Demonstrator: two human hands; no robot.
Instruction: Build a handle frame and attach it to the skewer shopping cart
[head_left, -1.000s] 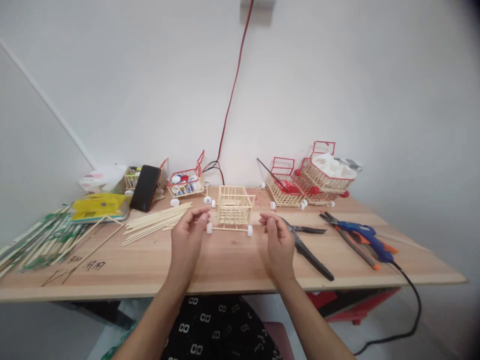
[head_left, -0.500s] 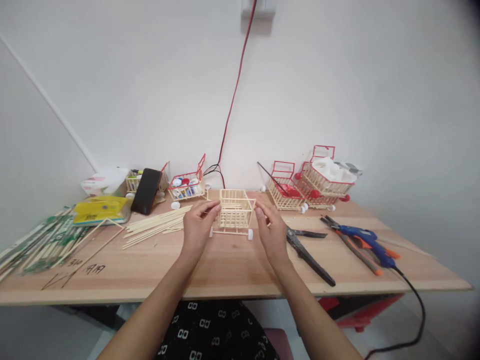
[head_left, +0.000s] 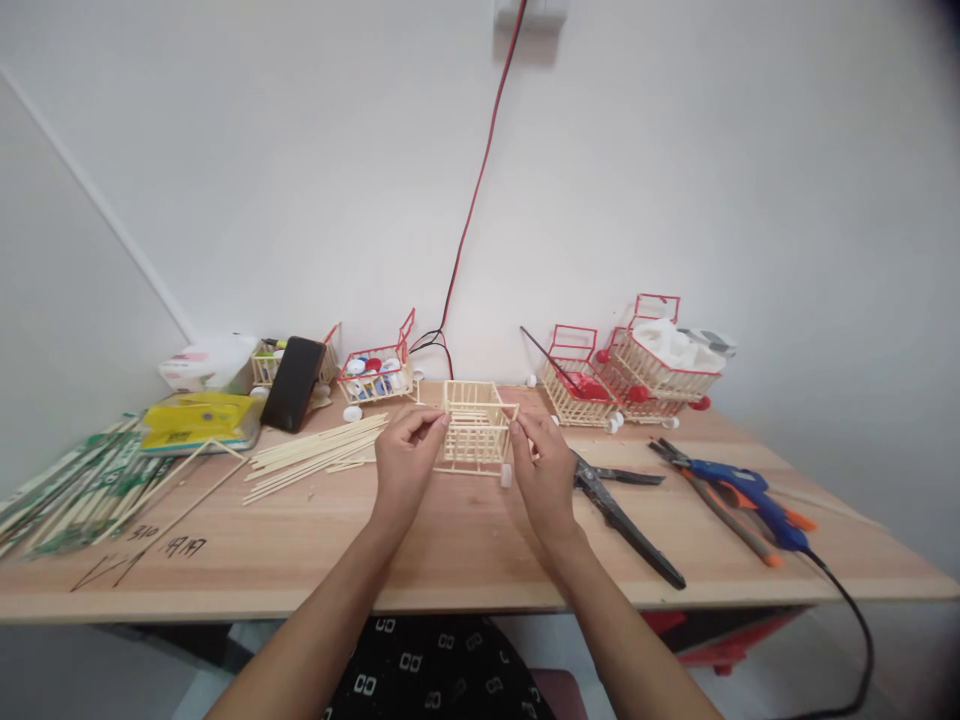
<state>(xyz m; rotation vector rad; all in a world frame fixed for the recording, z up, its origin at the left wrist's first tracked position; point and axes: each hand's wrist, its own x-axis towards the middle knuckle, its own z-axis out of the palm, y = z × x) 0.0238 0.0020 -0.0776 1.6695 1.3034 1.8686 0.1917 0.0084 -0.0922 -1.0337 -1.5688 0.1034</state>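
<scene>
A small cart of pale wooden sticks (head_left: 475, 428) with white wheels stands in the middle of the wooden table (head_left: 450, 550). My left hand (head_left: 405, 462) grips its left side, fingers closed on the top rail. On the cart's right side, my right hand (head_left: 542, 468) holds the upper corner, just above a white wheel (head_left: 505, 475). Both hands frame the cart between them.
Loose sticks (head_left: 315, 452) lie left of the cart, with green-wrapped bundles (head_left: 67, 490), a yellow pack (head_left: 196, 418) and a black phone (head_left: 291, 383) further left. Finished red-trimmed carts (head_left: 634, 368) stand at the back. Black shears (head_left: 619, 505), pliers and a blue glue gun (head_left: 742, 488) lie right.
Both hands moved forward from beside the cart's wheels and closed on its two sides. The cart has shifted slightly on the table.
</scene>
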